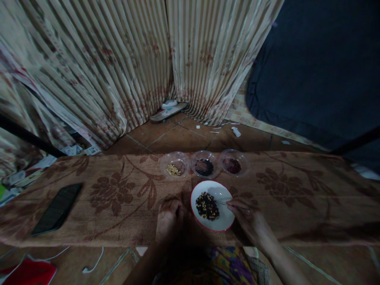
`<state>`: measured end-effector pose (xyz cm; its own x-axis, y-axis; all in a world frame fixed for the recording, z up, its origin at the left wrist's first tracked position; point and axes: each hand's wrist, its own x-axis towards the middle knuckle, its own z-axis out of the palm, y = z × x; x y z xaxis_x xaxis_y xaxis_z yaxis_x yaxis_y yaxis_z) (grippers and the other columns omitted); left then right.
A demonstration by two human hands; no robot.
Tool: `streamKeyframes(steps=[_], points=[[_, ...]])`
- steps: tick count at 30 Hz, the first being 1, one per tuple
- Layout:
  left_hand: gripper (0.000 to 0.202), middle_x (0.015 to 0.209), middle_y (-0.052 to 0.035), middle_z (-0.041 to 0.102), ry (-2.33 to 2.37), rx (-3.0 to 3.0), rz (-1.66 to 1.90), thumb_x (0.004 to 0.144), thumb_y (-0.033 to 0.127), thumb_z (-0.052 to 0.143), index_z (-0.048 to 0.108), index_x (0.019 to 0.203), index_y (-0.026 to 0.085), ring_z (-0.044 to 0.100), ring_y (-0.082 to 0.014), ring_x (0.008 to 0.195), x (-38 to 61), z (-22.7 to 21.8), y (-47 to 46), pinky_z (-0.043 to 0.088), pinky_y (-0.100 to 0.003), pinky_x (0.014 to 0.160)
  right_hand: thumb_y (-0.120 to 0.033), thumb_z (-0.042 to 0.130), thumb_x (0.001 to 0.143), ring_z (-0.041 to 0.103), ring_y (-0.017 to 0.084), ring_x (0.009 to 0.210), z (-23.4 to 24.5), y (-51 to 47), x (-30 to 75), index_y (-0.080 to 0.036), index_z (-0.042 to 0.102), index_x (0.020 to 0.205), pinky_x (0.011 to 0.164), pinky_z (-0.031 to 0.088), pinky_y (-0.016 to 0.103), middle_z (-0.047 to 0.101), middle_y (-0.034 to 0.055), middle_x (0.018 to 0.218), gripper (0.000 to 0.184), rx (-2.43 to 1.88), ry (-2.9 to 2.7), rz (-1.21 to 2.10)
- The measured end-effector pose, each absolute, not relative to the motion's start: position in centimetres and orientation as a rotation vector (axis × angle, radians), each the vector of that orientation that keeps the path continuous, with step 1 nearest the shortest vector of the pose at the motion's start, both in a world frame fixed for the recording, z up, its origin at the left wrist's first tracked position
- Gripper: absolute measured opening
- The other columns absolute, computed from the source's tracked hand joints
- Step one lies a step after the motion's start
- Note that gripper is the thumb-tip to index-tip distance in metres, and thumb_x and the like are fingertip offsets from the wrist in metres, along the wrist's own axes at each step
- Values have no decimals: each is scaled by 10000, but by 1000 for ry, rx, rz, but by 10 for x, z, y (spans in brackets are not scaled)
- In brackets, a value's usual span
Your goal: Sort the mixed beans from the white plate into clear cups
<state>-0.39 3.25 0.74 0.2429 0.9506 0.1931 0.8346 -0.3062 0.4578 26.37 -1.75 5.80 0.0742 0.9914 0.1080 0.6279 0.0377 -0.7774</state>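
My right hand (pixel 242 211) pinches slim metal tweezers (pixel 222 203), their tips at the edge of a pile of mixed beans (pixel 208 206). Black, pale yellow and dark red beans lie together in a white plate with a red rim (pixel 227 221). Left of the plate, my left hand (pixel 170 219) rests on the cloth, fingers curled in, with nothing seen in it. Beyond the plate stand three clear plastic bowls in a row: one with yellow beans (pixel 173 170), one with black beans (pixel 204 168), and one with dark red beans (pixel 231 166).
A brown flowered cloth (pixel 285 221) covers the long table. A dark phone or tablet (pixel 57 209) lies at its left. Behind the table are striped curtains (pixel 124 59), a skateboard (pixel 169 111) and litter on the tiled floor (pixel 187 132).
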Motion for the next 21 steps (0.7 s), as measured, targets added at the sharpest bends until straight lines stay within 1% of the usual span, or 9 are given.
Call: streamKeyframes(steps=[4,11,21], points=[[143,813,-20,650,1667,2261,640,876,183,468,585,803,219,583,-186,824,-4,8,32,413,-326,792,-425,488,941,631,232,966,59,-19,264,-245,689,894,868,486,373,695,63,982,274,-1668,-1656,680],[148,810,-16,658,1671,2253,646,869,184,481,594,782,223,589,-183,814,-5,7,33,413,-318,778,-443,502,932,635,224,956,61,-19,263,-243,693,903,827,508,352,684,69,1006,278,-1652,-1593,758],[143,828,-20,664,1680,2245,630,885,204,470,595,814,217,592,-184,823,-4,6,33,405,-328,807,-419,517,927,651,227,934,59,-18,262,-238,715,891,809,518,343,697,70,970,271,-1616,-1629,683]])
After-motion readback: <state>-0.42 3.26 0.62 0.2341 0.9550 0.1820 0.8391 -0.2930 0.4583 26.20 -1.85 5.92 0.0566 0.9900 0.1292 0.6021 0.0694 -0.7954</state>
